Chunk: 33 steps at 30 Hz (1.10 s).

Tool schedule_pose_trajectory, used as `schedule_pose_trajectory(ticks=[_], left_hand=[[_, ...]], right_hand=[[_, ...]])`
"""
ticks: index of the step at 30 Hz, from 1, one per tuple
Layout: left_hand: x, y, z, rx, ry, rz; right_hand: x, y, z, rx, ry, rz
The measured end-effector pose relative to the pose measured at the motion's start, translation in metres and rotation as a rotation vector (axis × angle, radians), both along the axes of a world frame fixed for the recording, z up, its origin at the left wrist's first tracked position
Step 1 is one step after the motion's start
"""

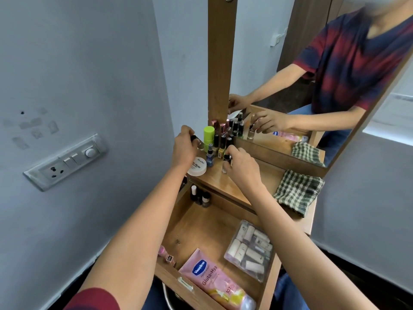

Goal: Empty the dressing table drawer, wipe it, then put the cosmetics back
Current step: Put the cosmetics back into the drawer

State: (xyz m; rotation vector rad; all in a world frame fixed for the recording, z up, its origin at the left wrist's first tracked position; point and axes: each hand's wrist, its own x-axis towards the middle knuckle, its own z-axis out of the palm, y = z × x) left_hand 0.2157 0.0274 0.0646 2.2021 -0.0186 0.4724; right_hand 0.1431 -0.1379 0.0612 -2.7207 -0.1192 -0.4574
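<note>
Pink tube (214, 280) reads Vaseline Gluta-Hya; white tub (197, 167) reads Nail Polish.

1. Cloth (299, 191): dark green and white checks.
2. Vaseline tube (214, 279): pink, blue logo.
3. Tall bottle (209, 135): lime green.
4. Spray bottle (210, 158): blue.
5. Remover tub (197, 168): white, black lettering.
6. Sleeve (93, 298): maroon, navy stripes.
7. Clear bottle (200, 144), clear vial (226, 158): black caps.

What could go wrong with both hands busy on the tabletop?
1. Left hand and right hand each grip a black-capped bottle beside the packed nail polish bottles; a brush could topple several.
2. The white jar sits at the tabletop edge under the left wrist; a nudge may drop it into the open drawer.
</note>
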Motion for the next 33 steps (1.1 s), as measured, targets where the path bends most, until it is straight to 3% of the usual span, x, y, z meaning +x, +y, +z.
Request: schedule_pose_trajectory(ticks=[5, 9, 14, 23, 33], left_hand=[[-0.018, 0.018, 0.021, -0.121, -0.156, 0.073], [-0.050, 0.030, 0.029, -0.209, -0.250, 0.115], [-0.107, 0.036, -0.001, -0.350, -0.195, 0.118], [-0.172, 0.017, -0.078, -0.139, 0.096, 0.111], [-0.174, 0.007, -0.088, 0.019, 0.128, 0.075]], right_hand=[[-0.007, -0.001, -0.004, 0.083, 0.010, 0.027], [-0.025, 0.001, -0.007, 0.189, -0.094, 0.048], [-0.081, 0.021, -0.041, 0.319, -0.113, 0.138], [-0.094, 0.044, -0.113, 0.293, 0.241, -0.024], [-0.076, 0.059, -0.128, 0.449, 0.225, -0.136]])
